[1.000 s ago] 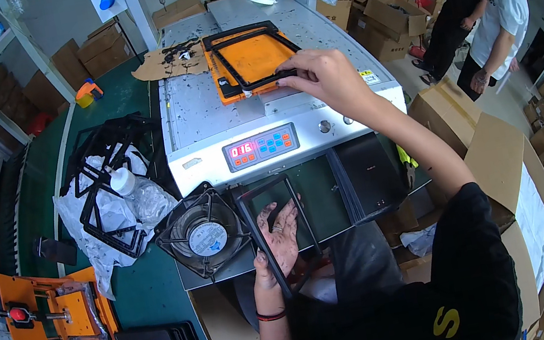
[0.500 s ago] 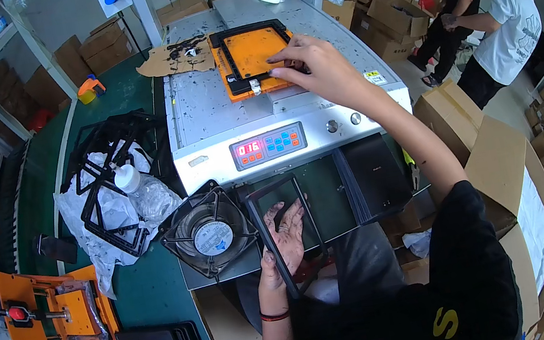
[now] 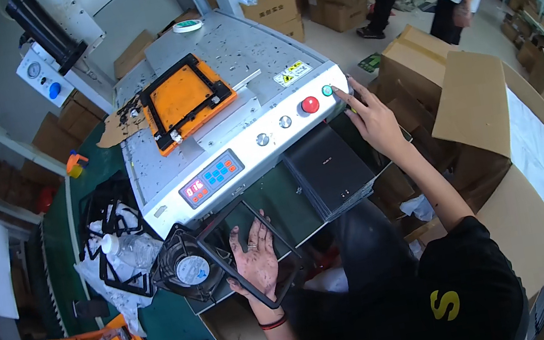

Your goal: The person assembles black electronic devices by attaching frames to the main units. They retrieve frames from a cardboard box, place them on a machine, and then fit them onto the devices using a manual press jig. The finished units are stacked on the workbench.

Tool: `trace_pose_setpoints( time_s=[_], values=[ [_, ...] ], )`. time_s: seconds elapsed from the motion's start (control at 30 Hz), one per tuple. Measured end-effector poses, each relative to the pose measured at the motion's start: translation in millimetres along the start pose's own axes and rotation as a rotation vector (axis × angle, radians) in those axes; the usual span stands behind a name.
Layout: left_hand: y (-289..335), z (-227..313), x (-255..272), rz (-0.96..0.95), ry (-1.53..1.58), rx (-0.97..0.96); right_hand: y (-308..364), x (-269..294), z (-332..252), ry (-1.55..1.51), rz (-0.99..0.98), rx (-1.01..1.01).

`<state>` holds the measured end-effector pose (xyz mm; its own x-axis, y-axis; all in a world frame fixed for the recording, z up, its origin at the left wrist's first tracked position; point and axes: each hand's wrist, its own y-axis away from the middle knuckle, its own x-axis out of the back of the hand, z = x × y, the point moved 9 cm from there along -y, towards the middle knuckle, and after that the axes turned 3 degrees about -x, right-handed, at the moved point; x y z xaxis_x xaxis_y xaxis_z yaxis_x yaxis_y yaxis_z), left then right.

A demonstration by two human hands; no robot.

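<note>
My left hand [image 3: 256, 263] is palm up in front of the machine, fingers spread, with a thin black rectangular frame [image 3: 229, 266] hooked over it between thumb and palm. At the right end of the machine's front panel, my right hand [image 3: 376, 121] has its fingers stretched out, holding nothing. Its index fingertip is at the green button [image 3: 327, 91], beside a red knob [image 3: 309, 105]. On the machine's bed, an orange fixture [image 3: 186, 98] carries another black frame [image 3: 161, 122] lying flat.
A round fan [image 3: 192, 269] sits left of my left hand. Dark flat panels [image 3: 329, 168] are stacked below the control panel. More black frames and a clear bottle [image 3: 131, 249] lie on the green table. Cardboard boxes [image 3: 470, 117] crowd the right; two people stand behind them.
My right hand has left the frame on the orange fixture and moved right to the green button. The view has swung right. My left hand still holds its frame.
</note>
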<state>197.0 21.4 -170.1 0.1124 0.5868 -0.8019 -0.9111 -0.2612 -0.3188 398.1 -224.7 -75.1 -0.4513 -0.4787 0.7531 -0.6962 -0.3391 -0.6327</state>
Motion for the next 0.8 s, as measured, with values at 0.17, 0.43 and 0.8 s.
trace_pose_setpoints(
  time_s=[0.17,0.43,0.8],
  values=[
    [23.1,1.6,-21.6,0.022,-0.018,-0.023,-3.9,-2.5,-3.5,0.013,-0.029,0.020],
    [51.0,7.5,-69.9,0.357,-0.702,-0.045,-15.1,59.3,-63.5,-0.980,-0.238,0.032],
    [138.4,88.0,-146.4,0.924,-1.181,-0.223,108.9,32.1,-249.3,-2.762,-1.081,0.010]
  ],
)
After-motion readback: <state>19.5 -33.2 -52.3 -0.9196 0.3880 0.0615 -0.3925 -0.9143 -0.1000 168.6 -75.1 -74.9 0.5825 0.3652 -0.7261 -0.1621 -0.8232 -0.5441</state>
